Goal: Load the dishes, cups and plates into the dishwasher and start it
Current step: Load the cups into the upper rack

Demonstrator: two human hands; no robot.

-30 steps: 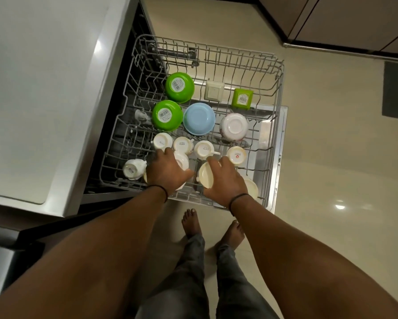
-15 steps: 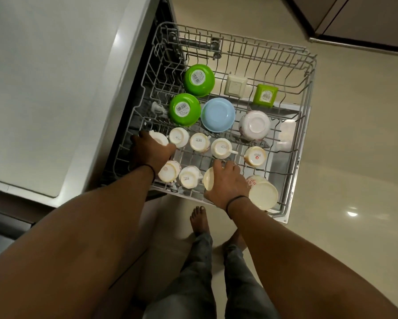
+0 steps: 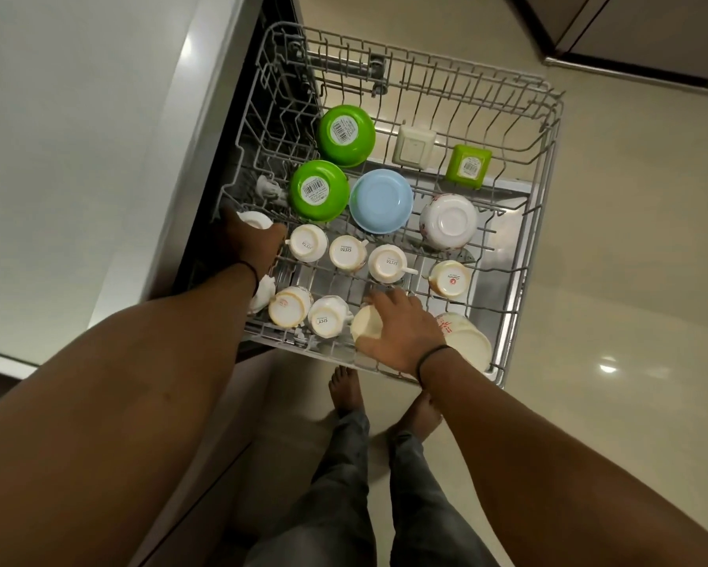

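While I look down past my bare feet on the tiled floor, the pulled-out wire rack fills the upper middle of the view. At 6 o'clock in the rack my right hand lies over a cream cup at the front rail, thumb and fingers curled round it. Just at 3 o'clock of that hand a cream lidded container sits in the front right corner. At 9 o'clock of the held cup stand two upturned cups, the SISTA cup and a brown-rimmed cup, touching each other. My left hand reaches to the rack's left edge, fingers wrapped on a white cup; how tightly, I cannot tell. Further in, a row of four upturned cups runs left to right. Beyond them, toward 12 o'clock, sit a green bowl, a pale blue bowl and a white bowl, all bottom up. Farthest in stand a second green bowl, a cream square container and a small green square container. At 10 o'clock the grey countertop covers the dishwasher
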